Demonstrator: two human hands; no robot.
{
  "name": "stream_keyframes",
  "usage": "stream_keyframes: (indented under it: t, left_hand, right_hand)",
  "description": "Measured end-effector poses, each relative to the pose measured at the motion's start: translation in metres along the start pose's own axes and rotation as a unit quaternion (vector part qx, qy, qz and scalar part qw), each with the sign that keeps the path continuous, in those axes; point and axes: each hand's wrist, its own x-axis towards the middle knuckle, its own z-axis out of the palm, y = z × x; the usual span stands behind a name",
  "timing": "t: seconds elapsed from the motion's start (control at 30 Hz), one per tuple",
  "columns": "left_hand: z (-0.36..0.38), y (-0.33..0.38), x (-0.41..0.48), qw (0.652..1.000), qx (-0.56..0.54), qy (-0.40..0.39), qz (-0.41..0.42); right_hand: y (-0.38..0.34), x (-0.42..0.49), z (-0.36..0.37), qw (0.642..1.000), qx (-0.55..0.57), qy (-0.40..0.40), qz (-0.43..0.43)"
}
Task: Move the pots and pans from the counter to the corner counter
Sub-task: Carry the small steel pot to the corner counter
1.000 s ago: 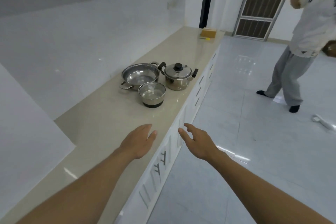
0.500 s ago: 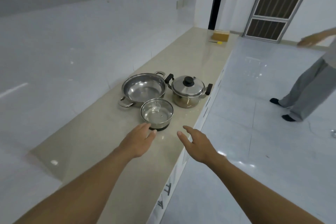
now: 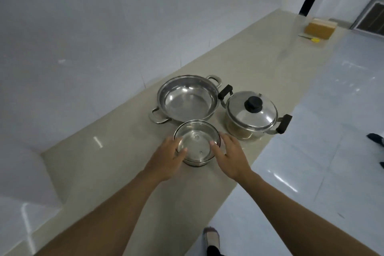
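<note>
Left hand (image 3: 166,158) at 9 o'clock and right hand (image 3: 230,156) at 3 o'clock clasp the small pot (image 3: 196,145) for a balanced lift off the desk (image 3: 104,172).

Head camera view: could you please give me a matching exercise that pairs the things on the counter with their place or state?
Things
1. small pot
2. wide pan
3. pot with black handles
4. cardboard box

Place or state
A. at the far end of the counter
B. open and empty, no lid
C. between the left hand and the right hand
D. covered by a metal lid

Pairs: 1-C, 2-B, 3-D, 4-A
</note>
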Motion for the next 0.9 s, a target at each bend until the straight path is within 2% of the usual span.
stream_keyframes:
  t: [0.1, 0.23, 0.33, 0.43, 0.57, 0.7, 0.9]
  left_hand:
    - [0.015, -0.009, 0.023, 0.998, -0.035, 0.011, -0.049]
    - [0.037, -0.013, 0.048, 0.99, -0.103, 0.045, -0.089]
    - [0.047, -0.011, 0.059, 0.984, -0.131, 0.081, -0.091]
    - [0.052, -0.01, 0.064, 0.978, -0.151, 0.118, -0.086]
    - [0.057, -0.009, 0.064, 0.977, -0.134, 0.141, -0.089]
    - [0.059, -0.005, 0.061, 0.973, -0.138, 0.155, -0.101]
    - [0.057, -0.003, 0.026, 0.963, -0.13, 0.206, -0.118]
  right_hand:
    - [0.01, 0.031, 0.011, 1.0, 0.019, -0.009, -0.021]
    - [0.022, 0.06, 0.022, 0.997, 0.039, -0.059, -0.025]
    - [0.024, 0.072, 0.03, 0.995, 0.043, -0.071, -0.049]
    - [0.024, 0.079, 0.035, 0.996, 0.064, -0.054, -0.033]
    - [0.026, 0.077, 0.042, 0.991, 0.135, -0.027, 0.001]
    - [0.024, 0.077, 0.044, 0.985, 0.166, -0.033, 0.039]
    - [0.004, 0.062, 0.046, 0.985, 0.167, -0.047, 0.018]
